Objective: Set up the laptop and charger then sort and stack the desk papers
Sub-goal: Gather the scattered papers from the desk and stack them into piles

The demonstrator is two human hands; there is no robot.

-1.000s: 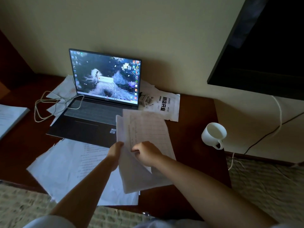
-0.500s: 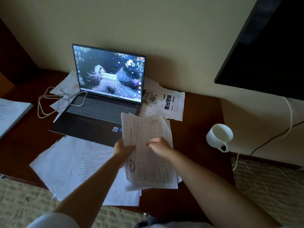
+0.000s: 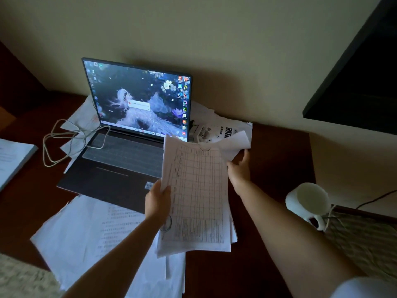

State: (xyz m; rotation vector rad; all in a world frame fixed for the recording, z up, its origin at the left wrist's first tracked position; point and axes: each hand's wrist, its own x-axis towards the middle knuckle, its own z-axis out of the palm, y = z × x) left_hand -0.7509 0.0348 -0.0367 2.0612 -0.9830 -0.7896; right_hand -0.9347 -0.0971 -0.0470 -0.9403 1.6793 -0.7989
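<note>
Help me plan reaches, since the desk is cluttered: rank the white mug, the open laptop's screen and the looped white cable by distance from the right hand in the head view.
From the right hand:
1. White mug, right desk edge.
2. Open laptop's screen, back left.
3. Looped white cable, far left.

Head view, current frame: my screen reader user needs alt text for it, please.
A person's left hand holds a sheaf of gridded forms above a dark desk while the right hand lifts a loose sheet. Behind sit an open laptop, more papers, and a white mug.
</note>
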